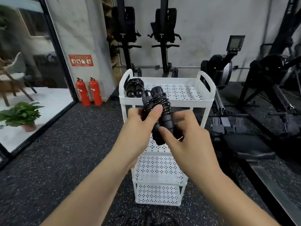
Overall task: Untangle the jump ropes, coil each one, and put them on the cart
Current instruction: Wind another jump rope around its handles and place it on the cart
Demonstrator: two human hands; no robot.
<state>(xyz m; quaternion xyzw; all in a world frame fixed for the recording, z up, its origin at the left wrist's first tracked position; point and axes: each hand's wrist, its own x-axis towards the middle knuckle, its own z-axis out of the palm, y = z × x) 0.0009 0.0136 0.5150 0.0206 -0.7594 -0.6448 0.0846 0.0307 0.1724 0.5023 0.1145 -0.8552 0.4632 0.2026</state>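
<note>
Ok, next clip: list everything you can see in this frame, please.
held jump rope: 1, black, coiled round its handles, in both hands in front of the cart
stowed jump rope: 1, black, coiled, back left corner of the cart's top shelf
cart: 1, white, perforated shelves, straight ahead
fire extinguishers: 2, red, on the floor by the wall, left of the cart
sign: 1, red, on the wall above the extinguishers
potted plant: 1, green, far left by the glass
chair: 1, pale, far left
exercise machines: several, black, along the back wall and at right
left hand: 1, grips the held jump rope
right hand: 1, grips its handles lower down
</note>
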